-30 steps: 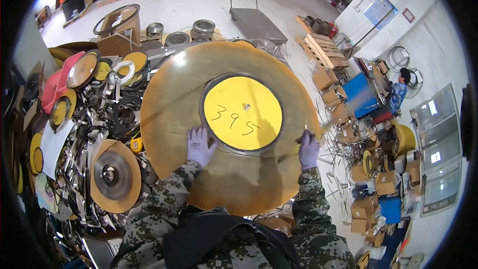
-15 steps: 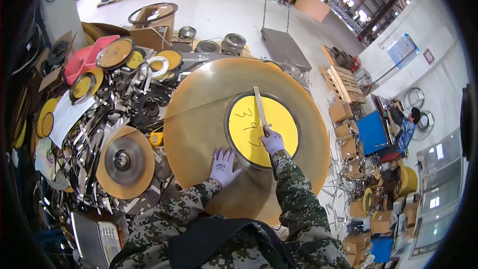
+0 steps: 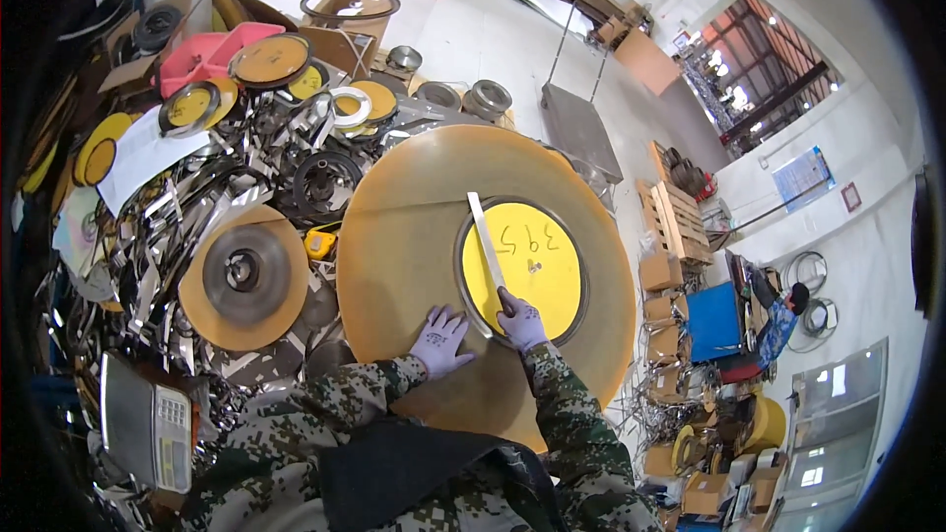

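My right hand (image 3: 521, 320), in a pale glove, is closed around the lower end of a flat, light metal strip (image 3: 483, 238). That strip slants across the left part of a yellow round centre plate (image 3: 552, 281) with dark handwriting, framed by a dark ring. Around the ring spreads a large amber translucent disc (image 3: 394, 177). Gloved too, my left hand (image 3: 441, 342) rests on the disc just left of the ring, fingers apart and holding nothing. A thin dark line crosses the disc from its left edge toward the ring.
Left lie tangled metal strips (image 3: 148, 246), a smaller amber disc (image 3: 212, 286) with a grey coil, a yellow tape measure (image 3: 318, 243) and a keypad device (image 3: 158, 433). Pink bins (image 3: 222, 51) stand behind. A flat cart (image 3: 583, 133) and pallets (image 3: 675, 217) lie beyond; a person (image 3: 778, 320) is at right.
The yellow plate's writing has turned round, now in its upper part. My right hand and the metal strip have moved left and nearer me. My left hand still lies on the disc. The view has shifted.
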`<control>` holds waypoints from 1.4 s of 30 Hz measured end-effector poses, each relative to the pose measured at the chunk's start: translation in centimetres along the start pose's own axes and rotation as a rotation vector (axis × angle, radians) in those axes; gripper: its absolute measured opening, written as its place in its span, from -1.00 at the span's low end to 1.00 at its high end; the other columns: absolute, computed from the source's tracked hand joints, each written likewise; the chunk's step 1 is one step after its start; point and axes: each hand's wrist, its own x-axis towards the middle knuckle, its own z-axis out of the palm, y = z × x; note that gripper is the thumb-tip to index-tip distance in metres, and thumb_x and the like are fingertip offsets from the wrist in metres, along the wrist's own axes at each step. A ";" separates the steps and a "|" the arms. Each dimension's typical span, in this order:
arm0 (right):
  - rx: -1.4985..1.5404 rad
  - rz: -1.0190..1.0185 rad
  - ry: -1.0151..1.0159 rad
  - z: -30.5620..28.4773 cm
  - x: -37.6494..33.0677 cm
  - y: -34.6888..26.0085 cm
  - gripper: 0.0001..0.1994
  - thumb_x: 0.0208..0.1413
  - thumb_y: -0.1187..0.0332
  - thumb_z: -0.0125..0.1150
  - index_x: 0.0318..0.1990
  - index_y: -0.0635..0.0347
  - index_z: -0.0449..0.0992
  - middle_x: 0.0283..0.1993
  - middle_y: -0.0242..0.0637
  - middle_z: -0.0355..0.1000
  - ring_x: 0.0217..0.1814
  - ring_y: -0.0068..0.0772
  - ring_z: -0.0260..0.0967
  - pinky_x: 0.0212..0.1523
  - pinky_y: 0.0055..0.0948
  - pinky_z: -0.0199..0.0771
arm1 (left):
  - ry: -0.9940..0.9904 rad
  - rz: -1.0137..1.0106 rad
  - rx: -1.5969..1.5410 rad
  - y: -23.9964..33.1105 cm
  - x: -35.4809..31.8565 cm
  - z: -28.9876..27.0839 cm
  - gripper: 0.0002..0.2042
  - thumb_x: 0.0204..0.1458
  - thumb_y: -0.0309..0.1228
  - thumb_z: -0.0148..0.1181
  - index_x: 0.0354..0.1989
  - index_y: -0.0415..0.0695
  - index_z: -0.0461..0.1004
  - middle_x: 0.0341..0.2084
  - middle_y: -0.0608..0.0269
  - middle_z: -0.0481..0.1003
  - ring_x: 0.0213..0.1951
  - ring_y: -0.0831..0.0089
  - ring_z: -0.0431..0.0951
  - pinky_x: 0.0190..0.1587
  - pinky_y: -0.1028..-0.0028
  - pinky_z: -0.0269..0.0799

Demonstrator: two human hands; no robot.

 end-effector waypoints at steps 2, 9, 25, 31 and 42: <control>-0.005 -0.055 0.029 1.2 -0.7 0.0 -0.45 -0.04 0.30 0.17 0.20 0.07 0.37 -0.21 -0.02 0.47 -0.17 -0.13 0.45 -0.05 -0.31 0.42 | 0.003 -0.021 0.000 -0.2 -0.5 0.3 -0.26 0.04 0.10 0.02 0.24 -0.27 0.17 0.20 -0.03 0.20 0.30 -0.03 0.01 0.37 0.00 -0.28; -0.128 -0.137 0.006 3.3 -6.1 -0.9 -0.34 -0.12 0.35 0.20 0.26 0.05 0.28 -0.17 0.02 0.43 -0.09 0.04 0.41 -0.03 -0.18 0.40 | 0.013 -0.018 -0.026 -0.9 -1.1 -0.8 -0.31 0.04 0.07 0.02 0.20 -0.25 0.21 0.17 -0.04 0.23 0.29 -0.04 0.04 0.36 0.00 -0.25; -0.014 -0.070 0.239 7.3 -14.6 -1.8 -0.54 0.05 0.37 0.09 0.17 0.14 0.39 -0.16 0.06 0.41 -0.16 0.04 0.39 -0.12 -0.16 0.41 | 0.690 -0.730 0.173 -11.4 -21.8 -13.5 -0.44 0.07 -0.24 0.10 0.21 -0.27 0.20 0.15 -0.15 0.22 0.22 -0.09 0.14 0.30 0.09 -0.01; -0.003 -0.083 0.247 9.0 -15.1 -1.5 -0.54 0.01 0.43 0.11 0.15 0.21 0.40 -0.22 0.02 0.41 -0.26 -0.06 0.41 -0.19 -0.25 0.41 | 0.984 -0.919 0.119 -18.2 -25.5 -16.8 -0.45 0.10 -0.33 0.06 0.25 -0.30 0.14 0.20 -0.16 0.18 0.25 -0.05 0.13 0.31 0.14 0.00; -0.082 -0.542 -0.282 13.6 -13.5 -17.1 -0.55 0.15 0.16 0.08 0.23 -0.23 0.28 -0.22 -0.07 0.38 -0.31 0.08 0.44 -0.33 -0.05 0.48 | 1.009 -0.890 0.217 -20.1 -23.3 -15.5 -0.45 0.08 -0.31 0.07 0.23 -0.30 0.16 0.20 -0.10 0.23 0.22 -0.05 0.18 0.29 0.13 0.02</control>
